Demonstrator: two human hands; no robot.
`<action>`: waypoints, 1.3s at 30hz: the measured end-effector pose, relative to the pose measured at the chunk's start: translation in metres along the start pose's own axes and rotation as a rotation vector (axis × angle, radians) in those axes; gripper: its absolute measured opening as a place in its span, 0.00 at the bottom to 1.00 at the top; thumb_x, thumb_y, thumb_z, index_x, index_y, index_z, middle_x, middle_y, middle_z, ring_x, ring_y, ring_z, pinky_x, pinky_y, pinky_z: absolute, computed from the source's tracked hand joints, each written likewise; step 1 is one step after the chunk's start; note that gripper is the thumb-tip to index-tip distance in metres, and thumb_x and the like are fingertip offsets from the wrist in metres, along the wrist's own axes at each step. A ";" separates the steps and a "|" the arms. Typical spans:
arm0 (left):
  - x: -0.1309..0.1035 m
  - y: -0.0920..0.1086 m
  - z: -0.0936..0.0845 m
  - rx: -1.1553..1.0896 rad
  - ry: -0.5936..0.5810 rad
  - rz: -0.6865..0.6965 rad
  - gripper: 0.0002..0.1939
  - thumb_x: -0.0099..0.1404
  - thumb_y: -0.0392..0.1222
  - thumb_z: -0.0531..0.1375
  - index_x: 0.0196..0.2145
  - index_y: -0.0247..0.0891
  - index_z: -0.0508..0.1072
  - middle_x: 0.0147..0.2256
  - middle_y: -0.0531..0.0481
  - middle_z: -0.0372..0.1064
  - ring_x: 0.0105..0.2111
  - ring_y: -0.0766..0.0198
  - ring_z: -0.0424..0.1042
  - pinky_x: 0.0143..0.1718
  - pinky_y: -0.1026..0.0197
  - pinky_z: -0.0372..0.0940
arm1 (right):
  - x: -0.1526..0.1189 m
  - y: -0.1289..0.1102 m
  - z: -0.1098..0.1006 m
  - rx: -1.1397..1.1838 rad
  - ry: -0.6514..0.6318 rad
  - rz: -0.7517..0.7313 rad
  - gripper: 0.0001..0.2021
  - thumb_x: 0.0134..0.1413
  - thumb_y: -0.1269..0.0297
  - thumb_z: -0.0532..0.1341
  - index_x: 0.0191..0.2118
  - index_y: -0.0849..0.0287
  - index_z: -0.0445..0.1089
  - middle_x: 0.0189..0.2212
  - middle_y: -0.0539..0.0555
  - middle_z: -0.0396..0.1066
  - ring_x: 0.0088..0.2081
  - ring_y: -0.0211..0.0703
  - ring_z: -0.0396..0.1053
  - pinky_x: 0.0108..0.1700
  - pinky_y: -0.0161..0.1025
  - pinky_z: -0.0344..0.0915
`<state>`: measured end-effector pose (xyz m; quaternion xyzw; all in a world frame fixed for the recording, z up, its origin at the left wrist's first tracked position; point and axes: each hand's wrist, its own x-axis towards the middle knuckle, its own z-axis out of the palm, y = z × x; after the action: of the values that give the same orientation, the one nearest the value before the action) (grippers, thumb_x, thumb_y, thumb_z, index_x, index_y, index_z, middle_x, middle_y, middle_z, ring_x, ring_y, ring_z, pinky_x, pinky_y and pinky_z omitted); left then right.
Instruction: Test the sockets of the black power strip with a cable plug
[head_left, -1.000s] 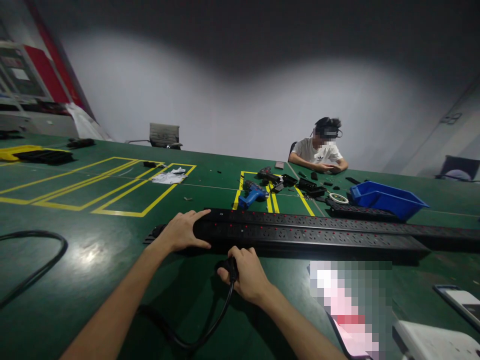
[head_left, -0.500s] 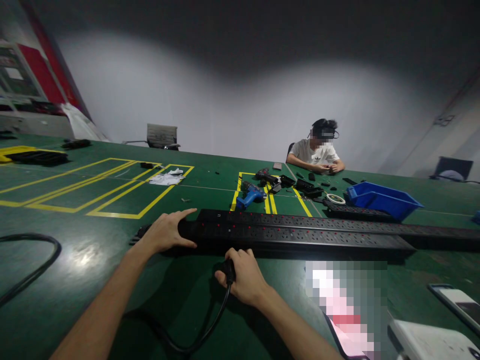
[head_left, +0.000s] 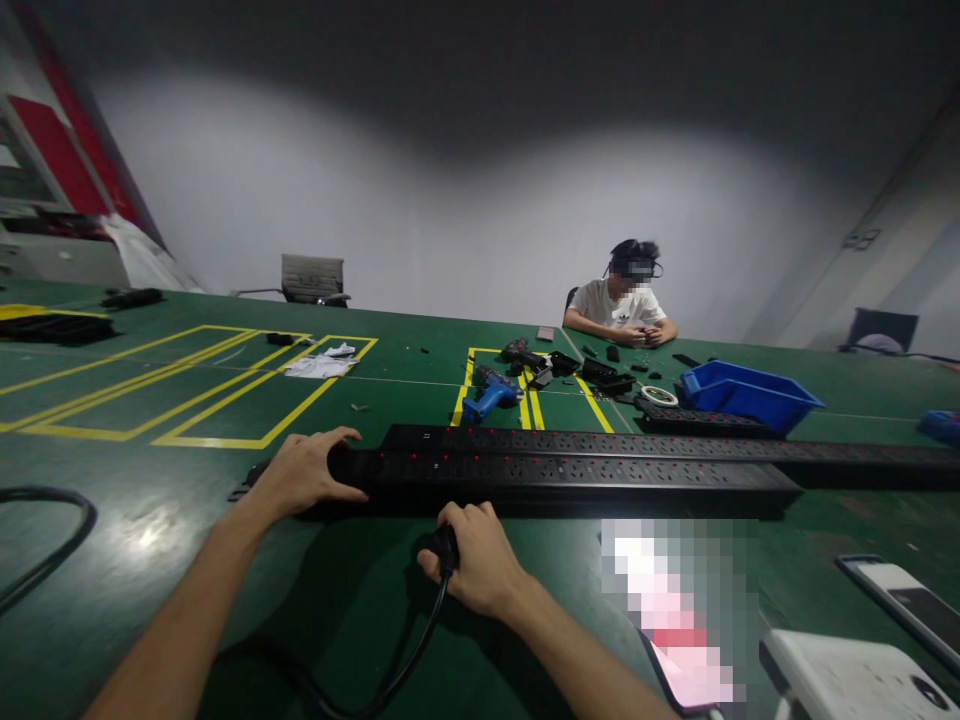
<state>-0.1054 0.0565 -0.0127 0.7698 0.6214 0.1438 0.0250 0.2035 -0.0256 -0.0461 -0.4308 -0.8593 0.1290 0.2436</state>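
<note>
Two long black power strips lie side by side on the green table, each with a row of sockets and small red dots. My left hand (head_left: 304, 472) is wrapped over the left end of the nearer power strip (head_left: 570, 488), thumb in front and fingers behind. The farther power strip (head_left: 675, 445) runs off to the right. In my right hand (head_left: 480, 560) is a black plug (head_left: 445, 548), gripped between thumb and fingers just in front of the nearer strip. From the plug a black cable (head_left: 409, 665) curves down and left across the table.
A blue cordless drill (head_left: 491, 395), black parts and a blue bin (head_left: 750, 398) lie behind the strips. A person (head_left: 621, 305) sits across the table (head_left: 420, 400). Phones and a white device (head_left: 840, 675) lie at the near right. Another cable loop (head_left: 86, 515) is at left.
The whole view has shifted slightly, so things appear a little farther left. Both hands keep their hold on the power strip and the plug.
</note>
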 end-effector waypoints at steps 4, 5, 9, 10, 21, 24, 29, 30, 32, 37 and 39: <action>0.001 -0.004 0.002 -0.011 0.016 -0.017 0.40 0.38 0.66 0.65 0.48 0.47 0.68 0.44 0.48 0.74 0.46 0.47 0.71 0.50 0.51 0.55 | 0.000 0.000 -0.001 0.005 -0.006 -0.006 0.14 0.54 0.53 0.62 0.40 0.56 0.63 0.32 0.50 0.68 0.34 0.42 0.64 0.42 0.40 0.53; 0.001 -0.005 0.003 -0.013 0.019 -0.019 0.40 0.38 0.66 0.65 0.47 0.46 0.68 0.45 0.47 0.74 0.46 0.47 0.71 0.50 0.51 0.55 | 0.000 0.000 -0.001 0.005 -0.007 -0.006 0.14 0.54 0.53 0.62 0.40 0.56 0.63 0.33 0.50 0.68 0.34 0.42 0.64 0.42 0.40 0.53; 0.001 -0.007 0.002 0.001 0.020 -0.022 0.39 0.38 0.66 0.65 0.46 0.46 0.68 0.45 0.47 0.74 0.46 0.47 0.71 0.50 0.51 0.54 | 0.000 0.000 -0.001 0.005 -0.002 -0.002 0.14 0.54 0.53 0.62 0.40 0.56 0.63 0.33 0.51 0.68 0.35 0.42 0.64 0.42 0.40 0.53; 0.001 -0.008 0.002 0.005 0.018 -0.021 0.39 0.38 0.67 0.65 0.46 0.46 0.68 0.45 0.47 0.74 0.46 0.47 0.71 0.50 0.51 0.54 | -0.001 0.000 -0.001 0.003 0.000 -0.001 0.14 0.54 0.53 0.62 0.40 0.56 0.63 0.33 0.51 0.68 0.35 0.42 0.64 0.42 0.40 0.53; -0.004 0.009 -0.005 -0.005 0.089 0.072 0.38 0.42 0.63 0.66 0.51 0.48 0.70 0.52 0.46 0.69 0.54 0.45 0.64 0.54 0.48 0.53 | 0.000 -0.001 0.000 -0.004 0.031 0.007 0.16 0.54 0.55 0.62 0.44 0.56 0.62 0.34 0.51 0.68 0.35 0.43 0.65 0.41 0.39 0.54; -0.010 0.044 -0.012 -0.092 0.148 0.142 0.28 0.51 0.60 0.62 0.48 0.47 0.71 0.48 0.48 0.71 0.51 0.47 0.65 0.54 0.48 0.53 | 0.000 0.001 0.001 0.025 0.066 0.044 0.17 0.52 0.56 0.62 0.45 0.56 0.60 0.35 0.52 0.67 0.35 0.44 0.64 0.39 0.39 0.55; -0.029 0.118 -0.013 -0.367 -0.125 0.261 0.22 0.59 0.58 0.57 0.46 0.44 0.71 0.30 0.53 0.71 0.30 0.61 0.69 0.35 0.60 0.60 | 0.001 0.006 0.005 0.107 0.167 0.120 0.18 0.44 0.62 0.62 0.41 0.55 0.55 0.34 0.51 0.64 0.34 0.43 0.63 0.34 0.37 0.56; -0.033 0.130 -0.010 -0.363 -0.167 0.261 0.21 0.59 0.59 0.57 0.44 0.44 0.71 0.27 0.54 0.69 0.27 0.63 0.68 0.32 0.61 0.58 | 0.002 0.007 0.005 0.120 0.186 0.126 0.18 0.43 0.63 0.62 0.40 0.55 0.55 0.33 0.50 0.64 0.34 0.43 0.63 0.34 0.36 0.56; -0.040 0.148 -0.001 -0.378 -0.205 0.233 0.18 0.59 0.59 0.57 0.38 0.44 0.69 0.23 0.56 0.65 0.24 0.63 0.66 0.28 0.61 0.55 | 0.002 0.008 0.005 0.136 0.210 0.134 0.18 0.41 0.65 0.61 0.39 0.54 0.54 0.33 0.50 0.63 0.34 0.43 0.62 0.33 0.36 0.57; -0.046 0.158 0.024 -0.481 -0.224 0.098 0.22 0.53 0.59 0.62 0.36 0.44 0.62 0.21 0.58 0.62 0.21 0.64 0.62 0.25 0.62 0.51 | 0.002 0.010 0.005 0.116 0.211 0.153 0.17 0.39 0.66 0.60 0.37 0.54 0.54 0.33 0.50 0.63 0.34 0.43 0.62 0.33 0.37 0.57; -0.044 0.154 0.029 -0.564 -0.264 0.084 0.22 0.53 0.57 0.63 0.38 0.43 0.61 0.20 0.59 0.62 0.21 0.65 0.62 0.24 0.63 0.51 | 0.003 0.011 0.006 0.090 0.223 0.159 0.17 0.39 0.67 0.60 0.38 0.54 0.54 0.33 0.50 0.63 0.34 0.43 0.62 0.32 0.37 0.57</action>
<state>0.0402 -0.0167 -0.0151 0.7694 0.5162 0.2101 0.3122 0.2066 -0.0170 -0.0551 -0.4976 -0.7835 0.1375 0.3458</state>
